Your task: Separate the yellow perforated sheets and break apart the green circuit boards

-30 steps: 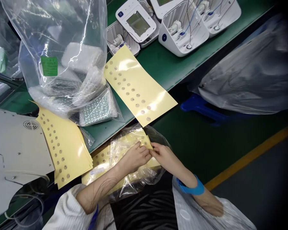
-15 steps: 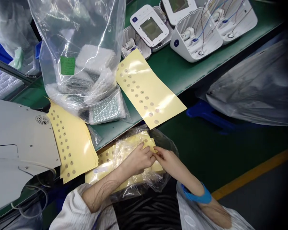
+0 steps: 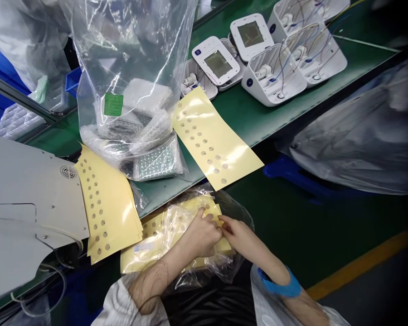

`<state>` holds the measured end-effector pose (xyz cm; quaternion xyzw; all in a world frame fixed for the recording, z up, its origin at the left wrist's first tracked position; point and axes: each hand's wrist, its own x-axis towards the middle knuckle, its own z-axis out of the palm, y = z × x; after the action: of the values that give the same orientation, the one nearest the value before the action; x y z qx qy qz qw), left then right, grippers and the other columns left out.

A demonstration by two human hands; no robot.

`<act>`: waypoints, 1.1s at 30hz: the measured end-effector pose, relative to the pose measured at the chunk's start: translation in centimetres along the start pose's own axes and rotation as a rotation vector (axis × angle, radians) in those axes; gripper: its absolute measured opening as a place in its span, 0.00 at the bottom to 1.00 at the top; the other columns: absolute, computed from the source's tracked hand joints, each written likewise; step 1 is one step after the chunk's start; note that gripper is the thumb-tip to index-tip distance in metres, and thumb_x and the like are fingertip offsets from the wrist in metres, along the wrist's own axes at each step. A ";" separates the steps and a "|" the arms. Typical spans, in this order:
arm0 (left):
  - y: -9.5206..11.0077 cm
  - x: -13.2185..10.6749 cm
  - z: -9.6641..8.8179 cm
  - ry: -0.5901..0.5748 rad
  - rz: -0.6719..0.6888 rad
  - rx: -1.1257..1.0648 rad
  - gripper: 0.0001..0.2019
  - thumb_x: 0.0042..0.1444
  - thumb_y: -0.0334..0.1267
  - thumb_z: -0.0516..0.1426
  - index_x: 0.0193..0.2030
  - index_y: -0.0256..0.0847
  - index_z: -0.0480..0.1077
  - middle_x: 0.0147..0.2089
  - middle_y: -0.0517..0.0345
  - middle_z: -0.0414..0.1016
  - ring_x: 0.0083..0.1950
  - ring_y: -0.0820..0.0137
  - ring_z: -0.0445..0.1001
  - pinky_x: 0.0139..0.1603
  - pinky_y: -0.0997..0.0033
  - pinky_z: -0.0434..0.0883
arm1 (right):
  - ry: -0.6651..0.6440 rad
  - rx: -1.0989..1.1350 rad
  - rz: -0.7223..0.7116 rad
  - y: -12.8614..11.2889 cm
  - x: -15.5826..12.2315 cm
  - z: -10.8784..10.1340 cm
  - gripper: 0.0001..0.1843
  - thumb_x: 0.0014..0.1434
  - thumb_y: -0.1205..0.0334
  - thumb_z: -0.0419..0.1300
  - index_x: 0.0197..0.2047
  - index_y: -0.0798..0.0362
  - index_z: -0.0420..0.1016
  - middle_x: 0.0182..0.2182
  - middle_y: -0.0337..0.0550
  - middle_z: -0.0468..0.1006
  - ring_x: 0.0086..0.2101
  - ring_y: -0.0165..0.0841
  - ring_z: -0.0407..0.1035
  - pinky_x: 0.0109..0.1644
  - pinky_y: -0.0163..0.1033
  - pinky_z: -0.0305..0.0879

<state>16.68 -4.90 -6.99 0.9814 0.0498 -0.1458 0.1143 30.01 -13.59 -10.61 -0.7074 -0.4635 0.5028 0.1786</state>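
Note:
My left hand [image 3: 205, 234] is closed, its fingers curled and pinched over a clear plastic bag [image 3: 182, 228] at my lap. Right beside it, my right hand [image 3: 238, 232] is closed too, thumb and index fingertip drawn together near the left fingers. Whatever lies between the fingertips is too small or hidden to make out. Inside and around the bag are yellow sheets [image 3: 131, 260] with small round grey stickers. A single yellow sticker sheet [image 3: 221, 142] lies past my hands, overhanging the bench edge. A stack of similar yellow sheets [image 3: 114, 206] rests to the left.
A large clear bag [image 3: 132, 54] of bubble-wrapped parts stands on the green bench [image 3: 170, 190]. White device housings with wires [image 3: 275, 81] and screen panels [image 3: 219, 63] sit farther back. A grey machine [image 3: 30, 190] is at left; a plastic-covered thing [image 3: 357, 136] is at right.
The view has shifted, so the bench items appear lower and mostly farther right. My hands stay close together over the bag, with only small finger movement.

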 end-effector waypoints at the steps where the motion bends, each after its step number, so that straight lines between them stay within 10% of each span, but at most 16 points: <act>1: 0.0 0.0 0.0 0.001 -0.007 -0.007 0.09 0.49 0.37 0.59 0.35 0.34 0.72 0.32 0.51 0.75 0.42 0.59 0.71 0.60 0.46 0.56 | -0.001 -0.009 0.002 0.0 0.0 0.0 0.21 0.60 0.65 0.49 0.55 0.59 0.69 0.30 0.45 0.79 0.34 0.38 0.73 0.35 0.37 0.57; 19: 0.7 0.0 0.4 0.082 -0.063 0.013 0.06 0.55 0.33 0.52 0.35 0.34 0.68 0.25 0.52 0.73 0.31 0.63 0.75 0.48 0.53 0.64 | -0.024 0.008 -0.017 1.0 -0.2 0.1 0.24 0.57 0.66 0.50 0.57 0.59 0.69 0.36 0.49 0.80 0.42 0.40 0.74 0.47 0.40 0.65; 33: 1.2 0.3 0.1 0.174 -0.121 0.019 0.07 0.57 0.36 0.53 0.36 0.34 0.67 0.22 0.53 0.74 0.24 0.65 0.74 0.46 0.52 0.67 | -0.275 0.394 -0.031 2.6 0.8 -1.3 0.20 0.52 0.45 0.62 0.36 0.55 0.74 0.28 0.44 0.75 0.29 0.33 0.68 0.31 0.35 0.64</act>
<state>17.12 -6.05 -6.97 0.9867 0.1172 -0.0669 0.0912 32.43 -13.98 -12.38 -0.5768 -0.3872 0.6722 0.2561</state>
